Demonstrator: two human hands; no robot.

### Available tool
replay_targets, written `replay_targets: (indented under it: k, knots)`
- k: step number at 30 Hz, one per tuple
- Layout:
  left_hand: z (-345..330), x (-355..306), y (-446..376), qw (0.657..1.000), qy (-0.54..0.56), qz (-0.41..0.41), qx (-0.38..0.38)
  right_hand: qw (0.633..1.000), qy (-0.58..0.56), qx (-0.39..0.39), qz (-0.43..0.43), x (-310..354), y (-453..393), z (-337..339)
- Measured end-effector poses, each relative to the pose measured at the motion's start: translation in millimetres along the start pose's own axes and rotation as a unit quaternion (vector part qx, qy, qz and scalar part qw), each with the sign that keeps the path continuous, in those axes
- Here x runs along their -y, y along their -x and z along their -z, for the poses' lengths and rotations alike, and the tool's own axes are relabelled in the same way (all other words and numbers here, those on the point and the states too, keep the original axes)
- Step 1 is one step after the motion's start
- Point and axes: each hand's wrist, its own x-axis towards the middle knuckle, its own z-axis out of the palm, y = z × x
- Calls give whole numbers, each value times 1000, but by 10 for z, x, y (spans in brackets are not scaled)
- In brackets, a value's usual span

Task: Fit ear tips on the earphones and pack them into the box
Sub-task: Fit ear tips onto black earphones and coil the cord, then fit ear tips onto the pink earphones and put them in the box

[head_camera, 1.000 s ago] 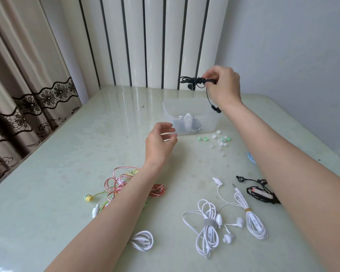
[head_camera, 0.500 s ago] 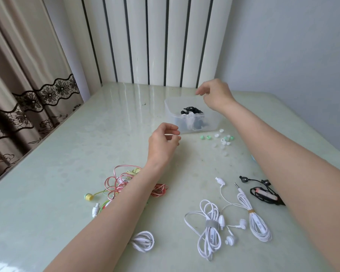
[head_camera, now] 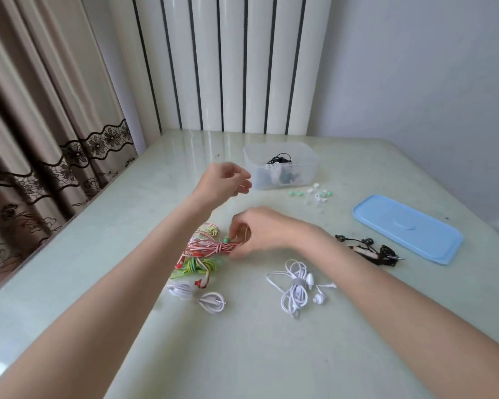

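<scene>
Pale green glossy table, white ribbed panels behind it, lace-trimmed curtain off to the far left. Everything below placed against the clear box sitting toward the back.

Nearer than the box and to its left: red-and-white striped earphones in a loose tangle, green-yellow earphones bunched right against them on the near side. Nearer again, small white coil lying flat.

Left hand just left of the box, up off the table, fingers loosely curled, holding nothing. Well above the striped tangle, not touching it.

Right hand nearer than the box, down at table level, fingertips pinching the right end of the striped cord, with a green earbud poking out right beside the fingers. Bit blurry there, so exact finger positions hard to call.

Nearer than the box and roughly in line with it: white earphones bundled with a grey strap, buds loose beside them.

Inside the box: black cable on top of some whitish ones.

Just nearer and right of the box: scatter of white and green ear tips.

Further right: blue lid flat on the table, black earphones just off its near-left edge, partly hidden by the right forearm.
</scene>
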Motion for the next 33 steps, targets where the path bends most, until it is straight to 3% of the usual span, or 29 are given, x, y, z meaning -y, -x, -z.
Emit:
replay_targets:
  k: [3, 6, 10, 16, 20, 25, 30, 31, 33]
  knots:
    - [60, -32, 217, 992, -49, 42, 110, 999, 23, -37, 25, 127, 59, 34]
    - [133, -68, 374, 984, 21, 58, 168, 993, -95, -73, 14, 139, 130, 306]
    - [184, -145, 455, 958, 130, 95, 236, 944, -277, -180, -9, 71, 249, 671]
    - [142, -122, 413, 961, 145, 52, 228, 867, -396, -302, -34, -171, 329, 955]
    - [71, -106, 302, 975, 131, 35, 175, 834, -455, -308, -34, -346, 372, 1039]
    - [50, -115, 150, 988, 150, 26, -3, 889, -394, -200, -119, -484, 353, 836]
    - [-51, -99, 96, 999, 18, -4, -37, 954, -260, -47, -141, -606, 374, 590]
    - [-84, -90, 70, 999, -30, -14, -34, 962, -225, -49, -144, -645, 354, 592]
    - [-150, -66, 18, 994, -104, -31, -13, 961, -155, -154, -168, -759, 263, 647]
